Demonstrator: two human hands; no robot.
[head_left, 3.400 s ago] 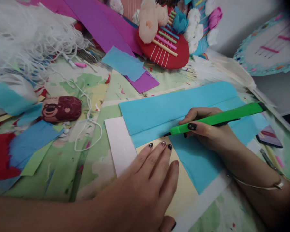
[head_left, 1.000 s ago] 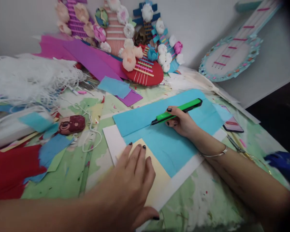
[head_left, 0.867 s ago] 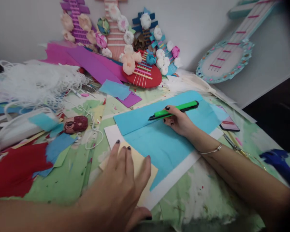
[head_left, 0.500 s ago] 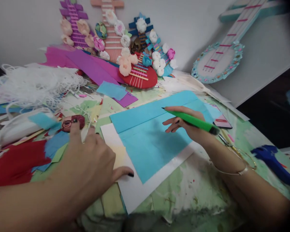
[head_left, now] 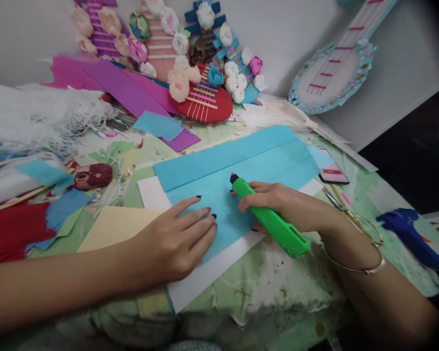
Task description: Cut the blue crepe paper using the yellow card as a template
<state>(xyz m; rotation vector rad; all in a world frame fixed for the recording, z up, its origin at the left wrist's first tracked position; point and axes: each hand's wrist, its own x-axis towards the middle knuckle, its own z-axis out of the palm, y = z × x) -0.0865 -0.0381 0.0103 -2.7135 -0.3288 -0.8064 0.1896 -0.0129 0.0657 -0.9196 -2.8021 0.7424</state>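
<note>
My left hand (head_left: 179, 239) lies flat on a sheet of blue paper (head_left: 201, 168), fingers stretched out and holding nothing. In my right hand (head_left: 278, 202) is a green utility knife (head_left: 274, 226), its dark tip pointing up and left over the paper. The knife's tip is close above the blue sheet; whether it touches cannot be made out. A fold or seam line crosses the blue paper near its far side. Under it sticks out a white sheet (head_left: 201, 287), and a pale yellow sheet (head_left: 113, 222) lies beside, partly beneath my left forearm.
Gold-handled scissors (head_left: 351, 214), a phone (head_left: 334, 170) and a blue glue gun (head_left: 413, 234) lie to the right. White string (head_left: 44, 112), a dark red case (head_left: 93, 175) and red paper (head_left: 18, 231) are at left. Decorated craft guitars (head_left: 208, 100) lean at the back wall.
My left hand has moved right from the dark red case and now rests on the blue paper. My right hand has turned the knife and lowered it towards the sheet. The view has shifted slightly.
</note>
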